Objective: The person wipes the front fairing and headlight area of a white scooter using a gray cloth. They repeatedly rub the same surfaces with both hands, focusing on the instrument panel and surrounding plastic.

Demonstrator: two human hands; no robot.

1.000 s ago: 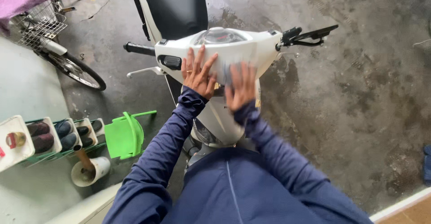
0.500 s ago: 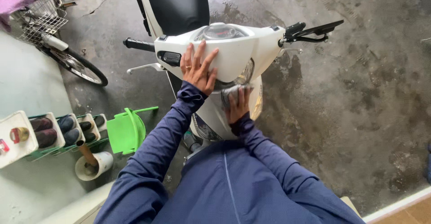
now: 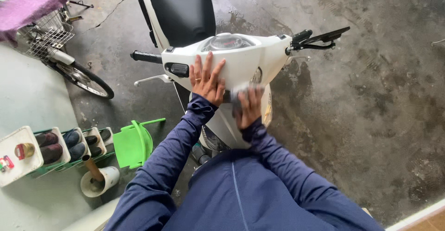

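While left hand (image 3: 207, 80) lies flat on the white scooter (image 3: 241, 66) front cowl, fingers spread wide & pointing up toward the speedo (image 3: 227, 42), palm is in contact w/ the panel just right of the small dark inset. Ring visible on one finger.

Right hand (image 3: 249, 107) sits lower, on the front leg-shield under the handlebar cowl, fingers curled narrow around a grey-white cloth (image 3: 239, 92), pressed against the body panel. Cloth mostly covered by the hand; only its top edge shows, touching the underside of the cowl. Can't tell how much cloth is bunched in the palm.

Both arms in dark blue long sleeves, hands near each other but not touching.

Surroundings: black seat (image 3: 181, 8) beyond the cowl, black left grip (image 3: 144, 57) & right lever/mirror stalk (image 3: 320, 38) sticking out either side. Wet, stained concrete floor (image 3: 371, 110). Off to the person's left: bicycle (image 3: 69, 59) w/ wire basket & purple cloth (image 3: 28, 6) on top, green plastic chair (image 3: 134, 143), rack w/ shoes (image 3: 60, 145), white cup-like holder (image 3: 99, 182) w/ brown handle in it.
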